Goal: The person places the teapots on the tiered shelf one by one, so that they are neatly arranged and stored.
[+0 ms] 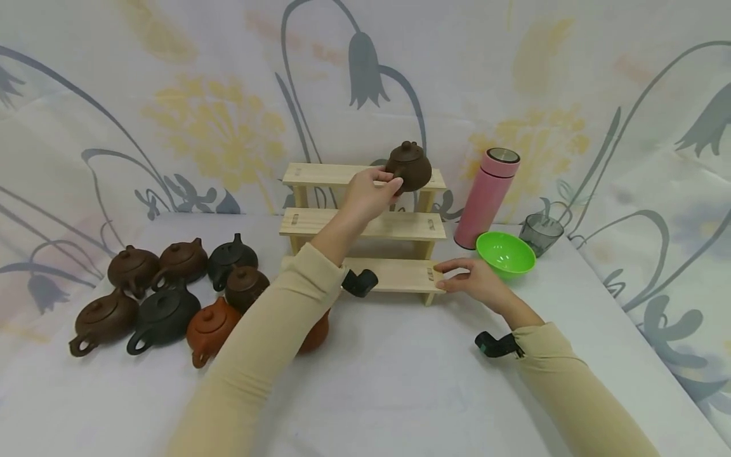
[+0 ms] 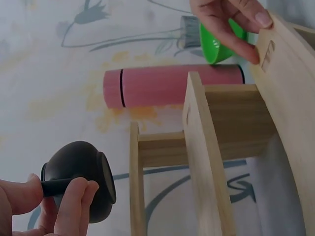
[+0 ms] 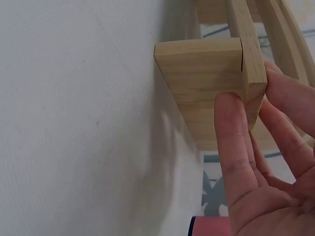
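My left hand [image 1: 365, 195] pinches a small dark brown lidded teapot [image 1: 412, 170] by its narrow handle. The teapot is held upright at the height of the top board, towards its right end. In the left wrist view the same teapot [image 2: 78, 152] looks almost black, with thumb and fingers on either side of the handle. A three-step wooden shelf [image 1: 394, 273] stands below it. My right hand [image 1: 475, 282] grips the right end of the lowest board. In the right wrist view the thumb is on one face of that board [image 3: 251, 69] and fingers are on the other.
On the left of the white table stand several brown, black and reddish teapots [image 1: 167, 311], one partly hidden behind my left sleeve. Right of the shelf are a pink thermos [image 1: 485, 203], a green bowl [image 1: 505, 255] and a grey glass [image 1: 541, 235]. Patterned cloth hangs behind.
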`<state>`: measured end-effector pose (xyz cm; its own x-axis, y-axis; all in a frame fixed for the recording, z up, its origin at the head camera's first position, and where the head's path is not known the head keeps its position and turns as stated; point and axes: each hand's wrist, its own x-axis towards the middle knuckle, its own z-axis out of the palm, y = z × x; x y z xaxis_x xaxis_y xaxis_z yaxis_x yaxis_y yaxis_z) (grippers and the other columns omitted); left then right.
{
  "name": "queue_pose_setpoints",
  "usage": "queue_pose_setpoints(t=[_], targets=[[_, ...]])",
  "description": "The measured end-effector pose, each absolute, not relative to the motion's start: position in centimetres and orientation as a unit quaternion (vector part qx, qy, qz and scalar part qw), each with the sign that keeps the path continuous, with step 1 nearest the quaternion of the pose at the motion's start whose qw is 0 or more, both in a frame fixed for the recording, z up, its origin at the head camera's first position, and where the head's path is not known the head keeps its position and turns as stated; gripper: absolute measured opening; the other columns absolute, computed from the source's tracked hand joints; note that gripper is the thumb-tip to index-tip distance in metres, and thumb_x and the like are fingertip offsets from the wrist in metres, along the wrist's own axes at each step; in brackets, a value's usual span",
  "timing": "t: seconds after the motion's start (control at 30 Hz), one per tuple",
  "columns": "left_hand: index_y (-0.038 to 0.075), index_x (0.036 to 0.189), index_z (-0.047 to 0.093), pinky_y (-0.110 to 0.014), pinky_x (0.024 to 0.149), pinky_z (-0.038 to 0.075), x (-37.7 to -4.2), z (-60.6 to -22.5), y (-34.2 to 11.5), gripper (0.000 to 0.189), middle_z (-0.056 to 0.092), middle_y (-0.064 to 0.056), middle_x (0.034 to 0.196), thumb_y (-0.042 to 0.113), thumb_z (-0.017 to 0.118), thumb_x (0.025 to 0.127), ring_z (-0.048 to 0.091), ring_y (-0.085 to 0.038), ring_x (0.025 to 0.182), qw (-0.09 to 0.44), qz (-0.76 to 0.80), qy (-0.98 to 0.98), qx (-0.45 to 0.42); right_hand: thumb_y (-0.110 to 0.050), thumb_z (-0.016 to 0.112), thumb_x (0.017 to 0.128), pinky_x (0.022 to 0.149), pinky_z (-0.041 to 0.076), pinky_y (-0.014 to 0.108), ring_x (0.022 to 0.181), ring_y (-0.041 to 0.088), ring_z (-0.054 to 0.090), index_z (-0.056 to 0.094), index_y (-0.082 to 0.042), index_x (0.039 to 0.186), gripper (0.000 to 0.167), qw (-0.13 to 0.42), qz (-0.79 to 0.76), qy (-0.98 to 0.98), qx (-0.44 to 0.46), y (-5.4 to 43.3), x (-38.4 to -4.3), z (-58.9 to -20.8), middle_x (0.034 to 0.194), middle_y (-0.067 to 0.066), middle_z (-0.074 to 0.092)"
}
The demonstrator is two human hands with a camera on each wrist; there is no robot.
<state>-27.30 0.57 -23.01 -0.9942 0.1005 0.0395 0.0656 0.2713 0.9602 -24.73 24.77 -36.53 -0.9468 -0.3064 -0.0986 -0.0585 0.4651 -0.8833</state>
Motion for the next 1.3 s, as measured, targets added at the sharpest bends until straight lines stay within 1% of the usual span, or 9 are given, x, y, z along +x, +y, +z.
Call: queue_pose_setpoints(t=[0.27,0.3,0.37,0.47,0.53,0.7,0.97,1.13,1.3], targets=[[-0.004,0.119,0.057,-0.020,0.080,0.049,-29.0,-23.5,2.8,0.034,0.035,-0.003,0.146,0.020,0.056,0.095,0.065,-0.017,0.095,0.002,0.636,0.770,0.044,-0.019,0.074,0.081,0.079,0.050,0.028,0.093,0.021,0.060,0.058,0.001,0.123,0.049,0.131,-0.508,0.842,-0.121,25.2,-24.7,-36.9,0.125,0.019,0.053],[-0.004,0.119,0.057,-0.020,0.081,0.048,-29.2,-23.6,3.0,0.034,0.036,-0.004,0.145,0.020,0.056,0.095,0.064,-0.017,0.096,-0.004,0.632,0.774,0.042,-0.018,0.074,0.081,0.078,0.050,0.028,0.093,0.022,0.060,0.058,0.002,0.123,0.049,0.130,-0.508,0.843,-0.125,25.1,-24.7,-36.9,0.124,0.019,0.053],[-0.003,0.118,0.059,-0.022,0.087,0.046,-29.5,-23.8,3.5,0.033,0.039,-0.005,0.144,0.021,0.057,0.095,0.059,-0.017,0.107,-0.022,0.610,0.791,0.042,-0.018,0.074,0.081,0.077,0.050,0.027,0.092,0.022,0.060,0.058,0.002,0.123,0.049,0.126,-0.505,0.844,-0.125,25.1,-24.7,-36.9,0.123,0.019,0.054],[-0.002,0.113,0.064,-0.025,0.097,0.039,-29.8,-24.0,4.2,0.031,0.044,-0.009,0.140,0.022,0.059,0.094,0.048,-0.020,0.121,-0.067,0.574,0.815,0.045,-0.017,0.073,0.082,0.076,0.051,0.027,0.090,0.022,0.061,0.058,0.003,0.123,0.048,0.124,-0.506,0.844,-0.127,25.0,-24.7,-36.9,0.122,0.020,0.054],[-0.001,0.109,0.067,-0.026,0.099,0.037,-29.9,-24.2,4.7,0.029,0.048,-0.011,0.134,0.023,0.060,0.093,0.042,-0.022,0.126,-0.098,0.556,0.824,0.047,-0.016,0.073,0.082,0.077,0.050,0.026,0.090,0.021,0.061,0.057,0.003,0.123,0.048,0.124,-0.503,0.846,-0.128,25.0,-24.6,-36.8,0.121,0.020,0.055],[0.001,0.104,0.069,-0.026,0.095,0.039,-29.5,-24.4,6.2,0.026,0.048,-0.013,0.127,0.023,0.062,0.091,0.044,-0.022,0.120,-0.142,0.555,0.819,0.028,-0.015,0.072,0.083,0.077,0.050,0.026,0.091,0.021,0.060,0.056,0.005,0.123,0.047,0.123,-0.499,0.847,-0.132,25.0,-24.4,-36.6,0.120,0.022,0.054],[0.005,0.103,0.071,-0.025,0.096,0.038,-28.9,-24.9,7.3,0.025,0.044,-0.011,0.132,0.024,0.066,0.088,0.044,-0.021,0.120,-0.160,0.576,0.802,-0.004,-0.015,0.073,0.082,0.077,0.051,0.027,0.091,0.020,0.061,0.057,0.004,0.123,0.048,0.123,-0.510,0.841,-0.134,25.0,-24.5,-37.0,0.124,0.020,0.054],[0.004,0.101,0.071,-0.025,0.093,0.040,-28.7,-25.5,6.9,0.024,0.046,-0.012,0.127,0.024,0.067,0.087,0.049,-0.023,0.113,-0.164,0.604,0.780,0.004,-0.015,0.072,0.082,0.076,0.051,0.027,0.091,0.020,0.061,0.057,0.005,0.123,0.048,0.117,-0.511,0.840,-0.141,25.0,-24.5,-37.1,0.125,0.021,0.053],[0.006,0.102,0.069,-0.023,0.081,0.045,-28.3,-25.7,5.4,0.025,0.048,-0.011,0.125,0.026,0.067,0.088,0.058,-0.020,0.097,-0.151,0.607,0.780,0.034,-0.016,0.072,0.083,0.076,0.051,0.026,0.092,0.021,0.060,0.058,0.003,0.123,0.047,0.114,-0.505,0.845,-0.133,25.0,-24.4,-37.0,0.125,0.020,0.054]])
